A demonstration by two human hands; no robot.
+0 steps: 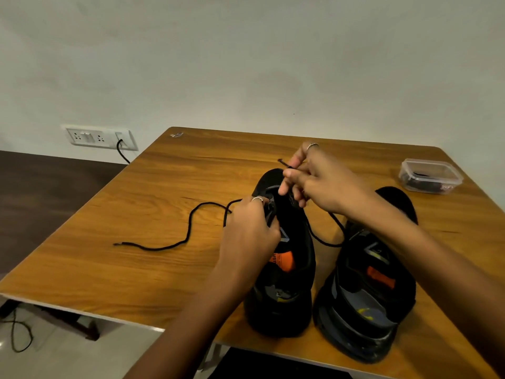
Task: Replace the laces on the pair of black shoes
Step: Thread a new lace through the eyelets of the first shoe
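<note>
Two black shoes stand side by side near the tabletop's [175,187] front edge. The left hand [250,228] grips the left shoe [284,283] at its eyelets; the right hand [314,179] pinches the black lace [188,231] tip above it. The right shoe [369,296] stands untouched.

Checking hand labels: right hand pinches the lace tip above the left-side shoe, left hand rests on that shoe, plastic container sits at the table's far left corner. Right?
One error: the plastic container sits at the table's far right corner, per the head view. The right hand does pinch the lace tip above the left-side shoe; the left hand rests on that shoe.
</note>
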